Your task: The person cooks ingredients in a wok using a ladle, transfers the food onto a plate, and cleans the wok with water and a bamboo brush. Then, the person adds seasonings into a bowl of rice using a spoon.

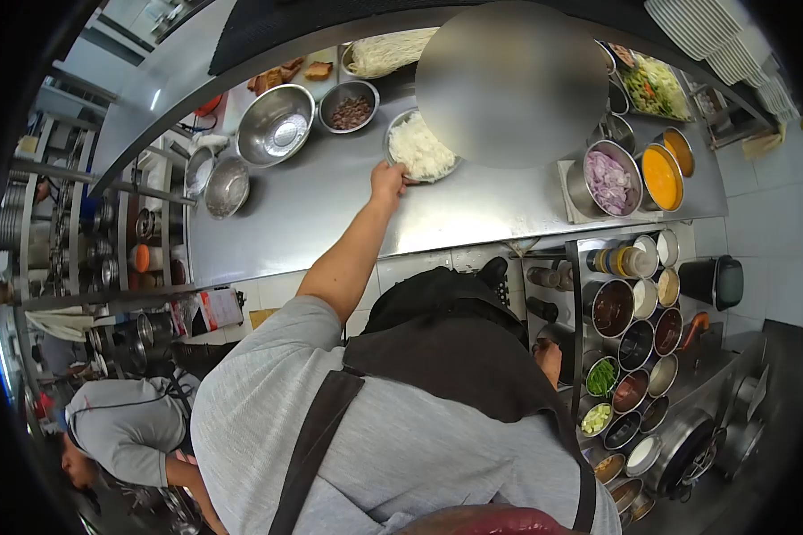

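My left hand [388,185] reaches out over the steel counter [330,214], its fingers closed on the near rim of a metal bowl [442,174]. White rice [419,150] fills that bowl. A blurred patch covers the area just right of it. Down at my right side, beside the shelf of containers, is my right hand [549,361]; its fingers are partly hidden, and what they may hold cannot be made out.
Left on the counter are an empty large bowl [275,127] and a bowl of chopped meat [349,107]. Sliced onions [609,183] and orange sauce [661,176] stand right. Many containers fill the rack [612,308]. Another person [129,423] bends at lower left.
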Tool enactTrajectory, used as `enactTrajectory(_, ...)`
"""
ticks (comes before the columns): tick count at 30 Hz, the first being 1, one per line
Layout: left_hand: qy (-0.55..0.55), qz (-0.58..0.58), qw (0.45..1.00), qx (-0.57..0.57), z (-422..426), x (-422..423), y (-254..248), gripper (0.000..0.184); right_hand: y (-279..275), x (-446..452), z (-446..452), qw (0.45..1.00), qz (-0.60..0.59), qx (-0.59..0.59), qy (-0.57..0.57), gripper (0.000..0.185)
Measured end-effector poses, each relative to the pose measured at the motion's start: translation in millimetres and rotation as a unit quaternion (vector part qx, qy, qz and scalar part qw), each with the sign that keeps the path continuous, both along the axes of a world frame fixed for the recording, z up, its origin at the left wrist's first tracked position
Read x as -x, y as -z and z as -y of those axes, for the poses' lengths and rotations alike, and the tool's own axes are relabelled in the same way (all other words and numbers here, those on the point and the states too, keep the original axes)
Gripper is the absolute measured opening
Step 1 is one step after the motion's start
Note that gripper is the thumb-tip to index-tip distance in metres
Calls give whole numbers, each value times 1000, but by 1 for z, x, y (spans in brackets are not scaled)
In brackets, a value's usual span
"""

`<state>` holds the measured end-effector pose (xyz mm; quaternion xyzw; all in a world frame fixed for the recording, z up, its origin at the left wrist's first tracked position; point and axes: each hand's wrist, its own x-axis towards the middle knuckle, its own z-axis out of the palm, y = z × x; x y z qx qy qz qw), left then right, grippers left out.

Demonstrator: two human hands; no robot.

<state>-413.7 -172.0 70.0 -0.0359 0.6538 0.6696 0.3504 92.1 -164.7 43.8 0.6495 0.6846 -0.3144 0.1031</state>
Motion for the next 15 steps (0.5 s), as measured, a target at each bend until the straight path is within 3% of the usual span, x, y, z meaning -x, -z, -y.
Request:
enactTrajectory(2,16,10,1000,-8,18,-16,-7,22,-29,14,-4,998,2,47,52,30)
enactTrajectory(6,33,17,999,7,34,-40,-12,17,22,-9,-10,998,-37,-1,47,31)
enactTrajectory(9,7,22,1000,-5,41,-47,-8,11,12,2,-10,997,-39,32,54,31)
enactTrajectory(15,21,17,1000,9,29,-57,-27,11,12,0,2,999,-34,-11,4,30)
